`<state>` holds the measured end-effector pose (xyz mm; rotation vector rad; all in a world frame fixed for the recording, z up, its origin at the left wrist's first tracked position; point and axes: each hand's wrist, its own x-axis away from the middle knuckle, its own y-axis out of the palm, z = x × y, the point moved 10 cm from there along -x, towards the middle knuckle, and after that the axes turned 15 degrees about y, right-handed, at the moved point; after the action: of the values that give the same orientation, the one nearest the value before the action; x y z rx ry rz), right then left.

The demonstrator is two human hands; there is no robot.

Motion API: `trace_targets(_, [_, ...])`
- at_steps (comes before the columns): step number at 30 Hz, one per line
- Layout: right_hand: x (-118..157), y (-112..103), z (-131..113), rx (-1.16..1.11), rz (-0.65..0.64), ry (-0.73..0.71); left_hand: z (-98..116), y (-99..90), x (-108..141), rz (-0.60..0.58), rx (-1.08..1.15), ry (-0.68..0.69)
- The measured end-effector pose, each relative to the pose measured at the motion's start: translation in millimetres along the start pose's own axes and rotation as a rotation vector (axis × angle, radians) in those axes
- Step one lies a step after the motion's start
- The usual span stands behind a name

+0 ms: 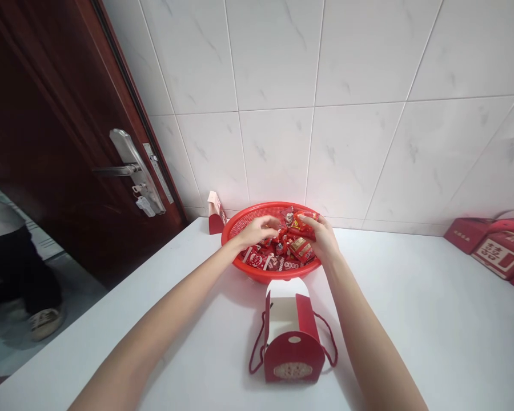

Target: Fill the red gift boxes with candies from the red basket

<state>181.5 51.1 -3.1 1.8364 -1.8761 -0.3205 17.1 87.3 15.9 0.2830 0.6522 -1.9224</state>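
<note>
A red plastic basket [240, 221] of wrapped candies [278, 251] stands against the wall. Over its right side, my right hand [324, 240] is closed on red candy packets [302, 224] with yellow print. My left hand [259, 231] is above the candies at the left, fingers curved and apart, with nothing visible held; its fingertips are close to the wrappers. In front of the basket stands a small red gift box [293, 357] with its top open, a white interior and a red cord handle on each side. The box looks empty, though its bottom is partly hidden.
Folded red boxes [497, 254] with gold print lie at the right by the tiled wall [278, 148]. A small red and white box [215, 217] stands behind the basket's left side. At the left are a dark wooden door [68, 114] and a person's leg and shoe [45, 322].
</note>
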Motion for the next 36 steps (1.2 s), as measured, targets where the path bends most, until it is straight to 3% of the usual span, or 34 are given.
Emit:
trace_targets(6, [-2.1, -8.4, 0.3, -0.078, 0.076, 0.003, -23.9, 54.6, 29.7, -0.699, -0.396, -0.122])
trace_targets(11, [-1.2, -6.3, -0.1, -0.071, 0.062, -0.009, -23.5, 63.1, 39.9, -0.929, -0.723, -0.165])
trace_targets(16, [1.7, -5.8, -1.4, -0.06, 0.07, -0.007, -31.8, 60.8, 50.3, -1.037, -0.738, -0.375])
trace_targets(19, [2.5, -5.4, -2.2, -0.054, 0.08, -0.005, -35.3, 58.8, 51.8, -1.017, -0.71, -0.405])
trace_targets(23, [2.6, -5.1, -2.2, -0.06, 0.082, -0.004, -33.7, 49.2, 39.8, -0.908, -0.778, -0.289])
trace_targets(26, [2.8, -4.6, -2.5, -0.079, 0.071, -0.009, -26.7, 31.8, 21.2, -0.677, -0.792, -0.176])
trace_targets(31, [1.4, -4.9, -1.6, -0.104, 0.057, -0.004, -4.2, 7.2, 0.7, -0.201, -0.307, 0.011])
trace_targets(36, [0.2, -6.7, -2.3, -0.12, 0.059, -0.013, 13.3, -4.7, 2.8, -0.016, -0.123, 0.077])
